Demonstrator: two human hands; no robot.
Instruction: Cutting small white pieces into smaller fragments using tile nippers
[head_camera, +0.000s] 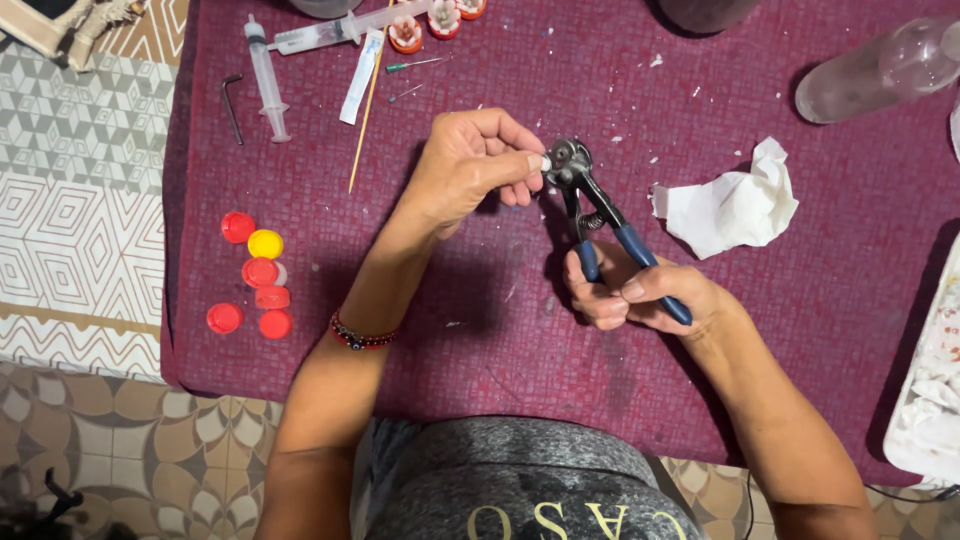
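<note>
The right hand (640, 295) is closed around the blue handles of the nippers (590, 205), just left of the crumpled tissue (735, 205). The left hand (465, 165) pinches a small white piece (545, 162) at the nippers' head.

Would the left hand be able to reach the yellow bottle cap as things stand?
Probably yes: the yellow cap lies uncovered left of the left hand, though that hand pinches a small white piece.

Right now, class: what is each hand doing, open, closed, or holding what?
Left hand: closed, pinching a small white piece at the nippers' head.
Right hand: closed around the blue-handled nippers.
</note>
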